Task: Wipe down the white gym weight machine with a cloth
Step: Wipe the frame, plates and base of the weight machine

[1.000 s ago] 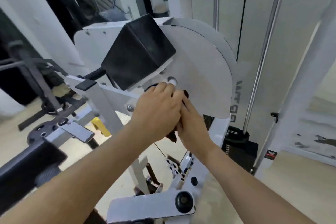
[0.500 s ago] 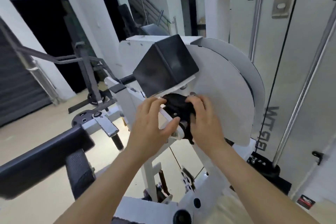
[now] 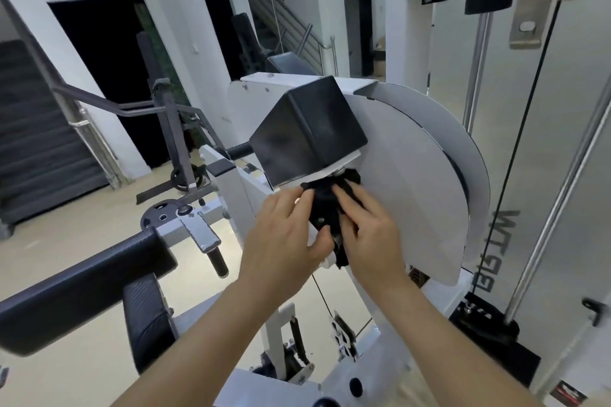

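The white weight machine fills the middle of the view, with a large white half-round cam plate (image 3: 413, 175) and a black box-shaped cover (image 3: 307, 129) on its hub. A black cloth (image 3: 325, 200) is bunched against the hub just below that cover. My left hand (image 3: 284, 235) grips the cloth's left side, fingers curled around the white arm there. My right hand (image 3: 367, 225) presses on the cloth's right side, flat against the cam plate. The middle of the cloth shows between both hands; its lower end hangs down.
A black padded seat and roller (image 3: 82, 294) jut in at the lower left. Chrome guide rods (image 3: 555, 201) and a black weight stack (image 3: 486, 324) stand on the right. A grey rack (image 3: 172, 129) and dark stairs (image 3: 36, 145) are behind on the left.
The view has tilted up. My hands, stacked over the hub a second ago, have parted, and the black cloth now shows between them, pushed higher under the black cover.
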Demonstrator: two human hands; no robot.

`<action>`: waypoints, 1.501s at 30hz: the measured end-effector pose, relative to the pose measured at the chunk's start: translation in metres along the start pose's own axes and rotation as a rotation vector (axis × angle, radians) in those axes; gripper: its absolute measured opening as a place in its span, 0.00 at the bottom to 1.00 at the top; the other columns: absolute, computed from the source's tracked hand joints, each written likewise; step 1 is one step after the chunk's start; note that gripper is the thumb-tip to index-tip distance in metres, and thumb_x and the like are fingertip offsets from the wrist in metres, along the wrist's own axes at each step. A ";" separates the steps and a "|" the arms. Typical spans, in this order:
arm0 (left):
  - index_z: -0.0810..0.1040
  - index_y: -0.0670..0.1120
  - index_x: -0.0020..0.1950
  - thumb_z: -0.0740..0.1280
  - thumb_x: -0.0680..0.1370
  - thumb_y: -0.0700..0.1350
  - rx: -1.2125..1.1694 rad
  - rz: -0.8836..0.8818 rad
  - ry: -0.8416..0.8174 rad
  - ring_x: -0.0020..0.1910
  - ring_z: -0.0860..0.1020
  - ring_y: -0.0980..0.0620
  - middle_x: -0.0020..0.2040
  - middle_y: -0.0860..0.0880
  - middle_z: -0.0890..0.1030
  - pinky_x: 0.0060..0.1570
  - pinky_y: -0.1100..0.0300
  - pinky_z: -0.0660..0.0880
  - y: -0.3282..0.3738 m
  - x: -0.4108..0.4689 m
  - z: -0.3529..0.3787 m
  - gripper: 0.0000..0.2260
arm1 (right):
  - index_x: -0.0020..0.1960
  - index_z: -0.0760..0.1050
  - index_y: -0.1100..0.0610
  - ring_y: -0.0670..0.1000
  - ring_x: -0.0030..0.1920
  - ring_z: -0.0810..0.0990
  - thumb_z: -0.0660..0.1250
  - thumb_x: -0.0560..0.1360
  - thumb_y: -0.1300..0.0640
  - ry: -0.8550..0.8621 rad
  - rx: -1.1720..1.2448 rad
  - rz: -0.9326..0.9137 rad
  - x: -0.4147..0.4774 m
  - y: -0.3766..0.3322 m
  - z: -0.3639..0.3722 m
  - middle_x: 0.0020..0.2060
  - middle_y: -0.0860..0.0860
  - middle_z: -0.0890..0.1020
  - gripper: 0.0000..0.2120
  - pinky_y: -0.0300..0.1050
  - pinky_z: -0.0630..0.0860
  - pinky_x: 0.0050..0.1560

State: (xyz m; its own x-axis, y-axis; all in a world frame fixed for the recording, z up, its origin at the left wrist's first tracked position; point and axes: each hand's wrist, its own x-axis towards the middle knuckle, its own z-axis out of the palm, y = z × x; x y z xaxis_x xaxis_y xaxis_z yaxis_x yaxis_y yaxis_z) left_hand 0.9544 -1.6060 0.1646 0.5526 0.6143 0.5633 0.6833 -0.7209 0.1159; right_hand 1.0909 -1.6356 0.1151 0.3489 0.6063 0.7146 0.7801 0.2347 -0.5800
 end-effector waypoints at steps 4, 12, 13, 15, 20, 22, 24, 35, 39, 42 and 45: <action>0.77 0.43 0.61 0.60 0.76 0.49 0.191 0.145 -0.023 0.55 0.73 0.48 0.57 0.48 0.77 0.57 0.58 0.67 0.016 0.006 -0.001 0.17 | 0.66 0.76 0.62 0.60 0.59 0.79 0.67 0.75 0.68 -0.079 -0.195 -0.025 -0.046 0.015 -0.013 0.63 0.59 0.78 0.20 0.54 0.79 0.56; 0.77 0.43 0.59 0.62 0.77 0.46 0.116 -0.012 0.037 0.53 0.74 0.46 0.55 0.48 0.78 0.55 0.54 0.71 0.014 0.010 0.004 0.13 | 0.67 0.74 0.60 0.55 0.59 0.77 0.62 0.79 0.64 -0.070 0.170 0.187 0.021 -0.011 -0.005 0.59 0.55 0.81 0.17 0.49 0.72 0.62; 0.77 0.43 0.59 0.63 0.78 0.46 0.084 -0.047 0.057 0.54 0.74 0.46 0.55 0.48 0.77 0.54 0.54 0.72 0.011 0.007 0.005 0.12 | 0.68 0.74 0.60 0.53 0.64 0.73 0.61 0.79 0.65 -0.086 0.167 0.149 0.013 -0.015 -0.005 0.64 0.54 0.78 0.18 0.47 0.67 0.68; 0.77 0.43 0.62 0.65 0.79 0.47 0.000 -0.090 0.060 0.59 0.72 0.46 0.60 0.48 0.76 0.59 0.55 0.71 0.007 -0.003 0.008 0.14 | 0.68 0.74 0.56 0.47 0.67 0.68 0.62 0.79 0.66 -0.140 0.146 0.058 -0.010 -0.012 -0.010 0.66 0.44 0.75 0.18 0.38 0.62 0.70; 0.72 0.51 0.69 0.68 0.77 0.47 -0.346 -0.080 0.069 0.74 0.63 0.56 0.70 0.58 0.70 0.70 0.62 0.63 0.017 -0.031 0.005 0.20 | 0.57 0.82 0.50 0.40 0.55 0.75 0.66 0.74 0.62 -0.108 0.222 -0.040 -0.013 -0.019 -0.041 0.50 0.26 0.77 0.15 0.30 0.70 0.59; 0.73 0.56 0.68 0.67 0.76 0.49 -0.493 -0.131 0.162 0.69 0.69 0.63 0.67 0.64 0.72 0.64 0.70 0.66 0.011 -0.038 -0.006 0.20 | 0.57 0.82 0.54 0.48 0.55 0.76 0.65 0.74 0.60 -0.106 0.052 -0.324 -0.003 -0.034 -0.043 0.55 0.40 0.81 0.14 0.36 0.72 0.60; 0.74 0.55 0.68 0.67 0.76 0.46 -0.573 -0.286 0.214 0.64 0.73 0.63 0.64 0.64 0.75 0.62 0.65 0.71 -0.008 -0.045 -0.012 0.20 | 0.57 0.82 0.56 0.55 0.57 0.78 0.69 0.72 0.60 -0.239 -0.244 -0.547 0.003 -0.047 -0.034 0.58 0.50 0.82 0.14 0.46 0.76 0.58; 0.70 0.56 0.70 0.66 0.77 0.40 -0.889 -0.632 -0.008 0.64 0.72 0.60 0.65 0.57 0.75 0.65 0.56 0.70 -0.083 -0.020 -0.003 0.23 | 0.71 0.70 0.55 0.61 0.76 0.52 0.61 0.79 0.53 -0.815 -1.030 -0.779 0.078 -0.104 0.074 0.74 0.56 0.64 0.20 0.55 0.58 0.71; 0.71 0.61 0.65 0.60 0.79 0.37 -1.042 -0.513 -0.003 0.61 0.74 0.63 0.61 0.62 0.76 0.62 0.59 0.72 -0.092 -0.028 0.011 0.22 | 0.71 0.69 0.53 0.57 0.77 0.54 0.63 0.78 0.54 -0.866 -0.793 -0.741 0.066 -0.089 0.047 0.74 0.54 0.65 0.21 0.52 0.60 0.73; 0.71 0.67 0.65 0.59 0.82 0.42 -1.073 -0.417 0.008 0.57 0.75 0.69 0.57 0.69 0.77 0.51 0.74 0.71 -0.088 -0.031 0.021 0.20 | 0.63 0.78 0.54 0.51 0.64 0.76 0.69 0.75 0.59 -0.642 -0.386 -0.570 0.067 -0.088 0.017 0.63 0.51 0.78 0.16 0.44 0.75 0.61; 0.75 0.70 0.57 0.59 0.82 0.50 -1.010 -0.427 0.120 0.48 0.76 0.72 0.46 0.74 0.78 0.41 0.78 0.68 -0.090 -0.020 0.025 0.13 | 0.55 0.82 0.60 0.55 0.50 0.82 0.69 0.75 0.60 -0.511 -0.541 -0.510 0.069 -0.097 0.028 0.54 0.55 0.82 0.09 0.51 0.82 0.49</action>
State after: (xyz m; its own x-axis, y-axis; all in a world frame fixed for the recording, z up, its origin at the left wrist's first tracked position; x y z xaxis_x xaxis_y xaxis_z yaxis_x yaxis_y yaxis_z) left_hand 0.8940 -1.5454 0.1222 0.2769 0.8796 0.3869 0.0720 -0.4205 0.9044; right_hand 1.0248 -1.5952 0.2089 -0.2790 0.8207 0.4987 0.9597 0.2563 0.1150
